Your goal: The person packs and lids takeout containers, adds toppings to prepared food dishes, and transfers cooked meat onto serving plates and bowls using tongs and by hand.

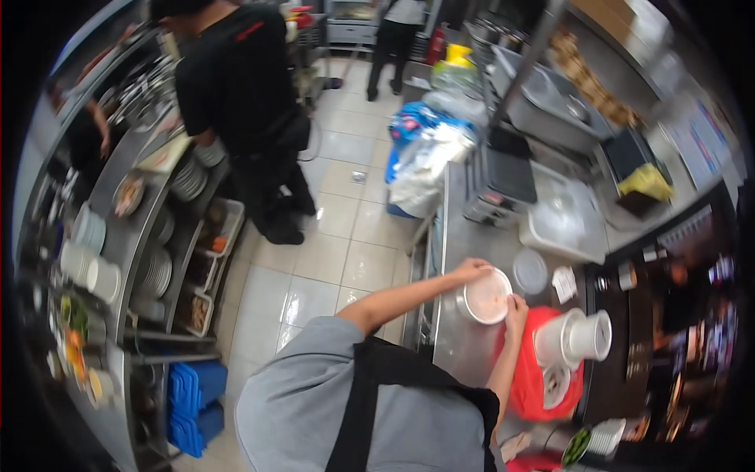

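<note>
A round white plastic tub (pixel 477 308) with something pale pinkish inside sits at the steel counter's near side. A clear lid seems to cover it, though I cannot tell for sure. My left hand (pixel 472 271) is closed on the tub's far rim. On the right side of the rim, my right hand (pixel 516 312) is closed with its fingertips pressed to the edge. Just beyond the hands lies a round translucent lid (pixel 530 271), with a small white paper slip (pixel 564 284) beside it.
A red bag (pixel 523 391) with stacked white tubs (pixel 560 338) stands right of my right arm. Beyond the lid are a clear-bagged white bin (pixel 562 224) and a dark box (pixel 501 185). A person in black (pixel 244 86) works at the left counter (pixel 134 259); another person (pixel 391 47) stands farther back.
</note>
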`<action>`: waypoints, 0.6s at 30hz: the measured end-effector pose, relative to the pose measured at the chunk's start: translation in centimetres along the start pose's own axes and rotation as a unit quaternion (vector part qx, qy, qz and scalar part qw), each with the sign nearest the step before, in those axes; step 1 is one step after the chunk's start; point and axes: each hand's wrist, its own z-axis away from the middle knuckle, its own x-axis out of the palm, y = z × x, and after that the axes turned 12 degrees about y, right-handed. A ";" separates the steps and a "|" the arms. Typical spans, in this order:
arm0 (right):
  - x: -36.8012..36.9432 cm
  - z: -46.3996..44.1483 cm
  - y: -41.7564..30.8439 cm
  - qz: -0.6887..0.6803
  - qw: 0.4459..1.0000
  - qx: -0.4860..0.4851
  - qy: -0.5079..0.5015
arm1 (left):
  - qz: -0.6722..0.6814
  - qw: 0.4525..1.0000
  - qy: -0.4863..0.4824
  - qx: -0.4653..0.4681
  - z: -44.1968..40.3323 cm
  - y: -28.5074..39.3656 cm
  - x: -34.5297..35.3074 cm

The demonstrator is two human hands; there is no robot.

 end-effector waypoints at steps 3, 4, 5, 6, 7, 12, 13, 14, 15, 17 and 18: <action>1.8 -2.2 -1.9 0.021 0.997 0.005 -0.076 | -0.089 0.993 0.063 0.041 0.3 -1.6 0.4; 2.5 -2.1 -3.4 0.053 0.996 -0.008 -0.069 | -0.042 0.997 0.048 0.032 0.2 -2.1 0.6; 3.1 -2.1 -5.0 0.085 0.994 -0.021 -0.059 | 0.006 0.999 0.030 0.026 0.2 -2.7 0.8; 3.6 -2.3 -6.4 0.116 0.992 -0.035 -0.046 | 0.017 0.998 0.040 0.041 -0.2 -3.4 1.0; 4.0 -2.7 -6.2 0.087 0.994 -0.054 -0.031 | 0.027 0.997 0.048 0.057 -0.6 -4.2 1.0; 4.3 -3.1 -6.9 0.132 0.985 -0.106 0.022 | 0.027 0.994 0.083 0.063 -0.2 -4.5 1.1; 4.7 -3.1 -6.9 0.148 0.981 -0.116 0.045 | 0.024 0.991 0.088 0.093 -1.0 -5.5 1.4; 4.8 -2.9 -6.9 0.129 0.981 -0.132 0.054 | 0.021 0.988 0.094 0.121 -1.7 -6.5 1.4; 4.6 -2.9 -7.3 0.114 0.981 -0.143 0.063 | 0.021 0.989 0.098 0.105 -1.5 -6.0 0.8; 4.4 -2.6 -8.2 0.110 0.979 -0.154 0.079 | 0.025 0.993 0.089 0.068 -0.1 -4.1 0.9; 4.2 -2.4 -8.6 0.112 0.978 -0.155 0.089 | 0.015 0.993 0.092 0.074 0.4 -3.3 0.8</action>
